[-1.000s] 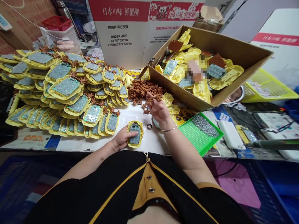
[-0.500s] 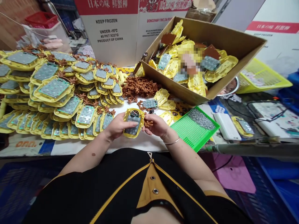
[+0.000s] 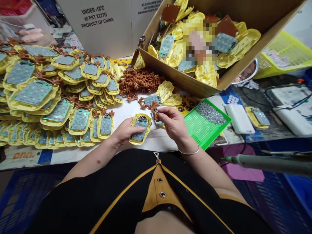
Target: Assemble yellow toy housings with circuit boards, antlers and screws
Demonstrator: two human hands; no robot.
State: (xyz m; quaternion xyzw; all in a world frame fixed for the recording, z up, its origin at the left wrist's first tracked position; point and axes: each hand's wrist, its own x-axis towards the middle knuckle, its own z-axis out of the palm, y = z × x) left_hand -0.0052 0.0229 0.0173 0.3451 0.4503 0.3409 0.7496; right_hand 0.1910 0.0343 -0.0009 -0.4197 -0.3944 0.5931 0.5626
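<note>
While the left hand holds a yellow casing over the white work surface, its thumb lies flat across the grey panel and its other fingers are mostly hidden behind. That forearm slants in from the lower left, the wrist nearly straight. The casing faces panel up, leaning slightly right, gripped by its left edge. The right hand pinches a brown antler-shaped piece between thumb and forefinger, the remaining fingers bent. Its forearm slants in from the lower right, a bracelet round the wrist, fingertips pointing left. The 2 hands are apart, with the brown piece just beside the casing's upper right edge; whether these touch is hard to tell. Beyond lie a heap of brown pieces and a cardboard box; a green tray sits right of the right hand, and stacked casings stand at left.
</note>
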